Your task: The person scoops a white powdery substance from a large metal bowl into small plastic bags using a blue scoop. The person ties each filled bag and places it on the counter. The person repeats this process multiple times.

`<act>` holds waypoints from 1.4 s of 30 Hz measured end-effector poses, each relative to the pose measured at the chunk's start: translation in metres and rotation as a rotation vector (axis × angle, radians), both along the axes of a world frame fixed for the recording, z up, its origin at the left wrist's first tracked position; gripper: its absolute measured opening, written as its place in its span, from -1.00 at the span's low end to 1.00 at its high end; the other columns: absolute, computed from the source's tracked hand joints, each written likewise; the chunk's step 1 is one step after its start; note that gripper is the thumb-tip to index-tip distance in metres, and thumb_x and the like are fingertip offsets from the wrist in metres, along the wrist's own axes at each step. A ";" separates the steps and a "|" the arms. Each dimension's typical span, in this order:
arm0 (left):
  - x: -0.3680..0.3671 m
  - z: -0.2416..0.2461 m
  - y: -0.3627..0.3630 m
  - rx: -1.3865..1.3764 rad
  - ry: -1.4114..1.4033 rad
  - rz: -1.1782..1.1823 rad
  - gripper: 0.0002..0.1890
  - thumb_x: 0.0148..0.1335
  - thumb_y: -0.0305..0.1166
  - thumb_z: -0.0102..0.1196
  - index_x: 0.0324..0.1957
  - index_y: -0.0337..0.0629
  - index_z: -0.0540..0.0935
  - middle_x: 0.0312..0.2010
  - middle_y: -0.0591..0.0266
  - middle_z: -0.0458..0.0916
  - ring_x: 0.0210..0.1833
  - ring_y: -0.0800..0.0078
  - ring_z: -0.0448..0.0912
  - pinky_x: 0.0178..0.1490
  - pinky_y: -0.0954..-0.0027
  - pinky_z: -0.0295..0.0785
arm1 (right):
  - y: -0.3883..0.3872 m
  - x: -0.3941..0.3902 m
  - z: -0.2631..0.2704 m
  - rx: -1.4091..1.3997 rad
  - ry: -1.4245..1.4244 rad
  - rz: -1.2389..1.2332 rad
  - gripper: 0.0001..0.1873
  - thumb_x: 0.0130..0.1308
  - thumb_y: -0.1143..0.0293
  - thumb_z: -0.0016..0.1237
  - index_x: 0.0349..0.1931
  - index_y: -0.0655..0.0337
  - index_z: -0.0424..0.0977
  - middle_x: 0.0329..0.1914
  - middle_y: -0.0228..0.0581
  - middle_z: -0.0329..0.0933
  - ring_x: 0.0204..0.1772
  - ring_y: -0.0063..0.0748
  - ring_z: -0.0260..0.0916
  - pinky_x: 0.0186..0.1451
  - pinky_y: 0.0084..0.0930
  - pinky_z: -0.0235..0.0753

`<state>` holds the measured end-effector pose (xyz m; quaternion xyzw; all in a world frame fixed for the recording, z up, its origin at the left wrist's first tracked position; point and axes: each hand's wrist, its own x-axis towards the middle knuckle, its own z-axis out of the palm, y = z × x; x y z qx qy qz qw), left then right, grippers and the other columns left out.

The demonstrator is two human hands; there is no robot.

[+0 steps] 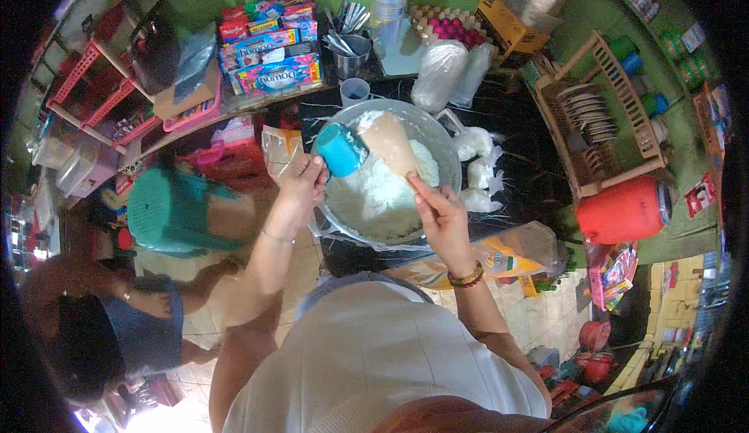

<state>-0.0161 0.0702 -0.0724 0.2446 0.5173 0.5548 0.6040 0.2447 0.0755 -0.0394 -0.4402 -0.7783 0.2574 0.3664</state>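
A large round metal pot holds a heap of white grated or powdery food. My left hand grips a teal plastic cup by its handle side, tilted over the pot's left part. My right hand holds a flat beige scraper or paddle by its lower end; white bits cling to its far end, which lies beside the cup above the pot. Whether the cup holds anything is not visible. Small knotted plastic bags with white contents lie right of the pot.
Behind the pot stand a clear plastic cup, a metal container of spoons and filled plastic bags. At right are a dish rack and a red jug. Another person is at lower left near a green stool.
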 end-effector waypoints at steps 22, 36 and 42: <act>-0.012 0.018 0.016 -0.076 -0.567 -0.083 -0.83 0.40 -0.21 -0.09 -0.34 0.04 0.40 -0.59 0.54 0.27 -0.65 0.72 0.12 -0.60 0.64 0.06 | 0.005 0.001 -0.043 0.097 -0.267 -0.346 -0.58 0.19 0.58 -0.02 0.03 -0.10 0.54 -0.54 -0.12 0.32 -0.49 -0.22 0.34 -0.43 -0.41 0.38; -0.002 0.021 0.010 0.231 -0.277 -0.077 -0.91 0.42 -0.31 -0.14 -0.26 0.01 0.39 -0.50 0.47 0.29 -0.54 0.71 0.16 -0.50 0.65 0.11 | 0.009 0.003 -0.030 -0.003 -0.130 -0.303 -0.62 0.21 0.49 -0.07 0.03 -0.10 0.52 -0.43 -0.07 0.43 -0.42 -0.08 0.45 -0.37 -0.28 0.47; 0.005 0.012 0.005 0.286 -0.196 -0.061 -0.91 0.42 -0.29 -0.12 -0.25 0.01 0.37 -0.47 0.49 0.29 -0.51 0.72 0.17 -0.49 0.67 0.11 | 0.000 -0.020 0.011 0.005 0.094 -0.092 -0.60 0.23 0.58 -0.06 0.06 -0.03 0.51 -0.45 -0.12 0.41 -0.46 -0.23 0.39 -0.39 -0.40 0.42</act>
